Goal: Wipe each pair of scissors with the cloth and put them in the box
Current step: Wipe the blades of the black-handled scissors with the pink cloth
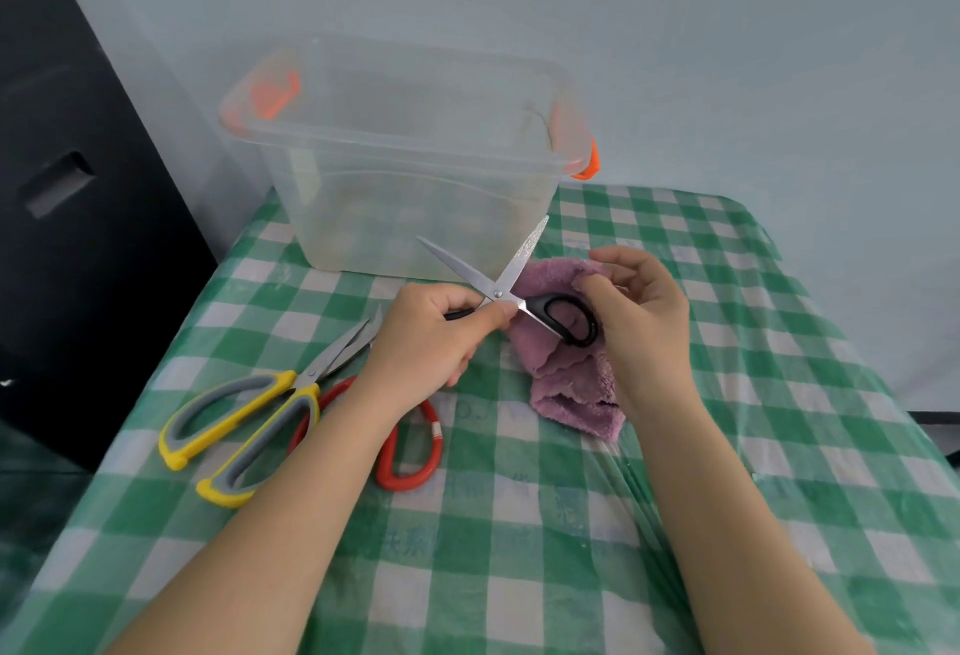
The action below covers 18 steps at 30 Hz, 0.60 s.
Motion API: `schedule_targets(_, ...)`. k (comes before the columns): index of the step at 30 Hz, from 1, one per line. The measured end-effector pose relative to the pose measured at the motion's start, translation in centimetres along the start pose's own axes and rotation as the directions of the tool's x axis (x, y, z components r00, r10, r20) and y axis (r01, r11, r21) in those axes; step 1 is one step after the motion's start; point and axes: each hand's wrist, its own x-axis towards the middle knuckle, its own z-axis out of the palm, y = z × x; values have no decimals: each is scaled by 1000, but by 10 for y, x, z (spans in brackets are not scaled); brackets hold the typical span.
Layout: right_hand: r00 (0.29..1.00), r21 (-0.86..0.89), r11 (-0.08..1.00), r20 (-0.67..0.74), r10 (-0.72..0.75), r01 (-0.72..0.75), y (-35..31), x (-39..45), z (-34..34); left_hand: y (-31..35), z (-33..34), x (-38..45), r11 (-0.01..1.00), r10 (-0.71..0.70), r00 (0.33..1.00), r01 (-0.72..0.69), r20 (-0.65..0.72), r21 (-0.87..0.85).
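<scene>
Setting: pale wall behind a table (519, 524) under a green-and-white checked cover; a dark chair (78, 186) stands left of the box.
Landmark: clear plastic box (405, 160) with orange clips, at the far edge of the table, looking empty.
Head view, left hand (431, 337): just in front of the box, fingers curled round one black handle of the black scissors (506, 285), thumb near the pivot.
Head view, right hand (639, 306): in front of the box toward its right corner, fingers curled, pinching the purple cloth (571, 384) against the other handle loop.
Black scissors: held above the table, blades spread wide, tips pointing up at the box's front wall.
Waiting: yellow scissors (244, 415) and red scissors (410, 451) lie in front of the box to the left, partly under the left forearm, the yellow ones overlapping the red.
Stage: judged to be wiping the first pair; nothing boxed yet.
Risk: open blades could nick a finger or snag the cloth if the wipe runs along an edge; the left forearm could drag the waiting pairs.
</scene>
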Motion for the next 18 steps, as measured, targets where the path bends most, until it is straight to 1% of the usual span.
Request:
schedule_targets(4, 999, -11, 1000, -40, -18, 18, -1, 1, -2, 2, -3, -1, 1000, 20, 1000, -20, 22, -9)
schedule_targets(5, 999, 1, 1000, -28, -19, 19, -2, 1, -3, 3, -4, -1, 1000, 24, 1000, -24, 14, -13)
schedule_targets(6, 1000, 40, 999, 20, -5, 4, -3, 2, -4, 3, -5, 0, 999, 30, 1000, -30, 1, -21)
schedule_targets(7, 994, 84, 996, 105, 30, -39, -4, 2, -5, 3, -6, 0, 999, 34, 999, -35, -16, -32)
schedule_targets(8, 978, 112, 989, 196, 69, -92, -5, 3, -7, 2, -7, 1, 998, 39, 999, -40, -33, -45)
schedule_targets(9, 963, 117, 986, 254, 87, -120, -6, 3, -9, 2, -8, 0, 998, 41, 998, -43, -47, -53)
schedule_targets(10, 963, 109, 988, 259, 75, -106, -6, 6, -10, 2, -8, 2, 997, 46, 997, -49, -56, -56)
schedule_targets(11, 976, 86, 995, 215, 36, -56, -5, 8, -12, 2, -9, 1, 997, 51, 997, -54, -60, -52)
schedule_targets(12, 990, 46, 999, 137, -18, 12, -5, 9, -13, 1, -10, 2, 997, 58, 996, -61, -65, -47)
schedule_targets(13, 995, -28, 997, 60, -75, 77, -4, 12, -15, 1, -10, 2, 997, 64, 996, -67, -69, -43)
schedule_targets(14, 991, -132, 982, 16, -130, 131, -4, 15, -17, 1, -10, 3, 997, 66, 995, -69, -74, -39)
schedule_targets(15, 985, -254, 952, 16, -171, 170, -3, 17, -20, 1, -10, 3, 997, 66, 995, -69, -80, -36)
schedule_targets(16, 982, -364, 912, 52, -182, 188, -3, 19, -22, 0, -11, 4, 997, 65, 994, -69, -87, -35)
schedule_targets(17, 982, -449, 874, 100, -158, 186, -2, 21, -23, 0, -11, 4, 997, 65, 994, -68, -93, -36)
schedule_targets(18, 983, -509, 845, 149, -103, 166, -2, 22, -24, -1, -12, 4, 997, 65, 993, -69, -98, -39)
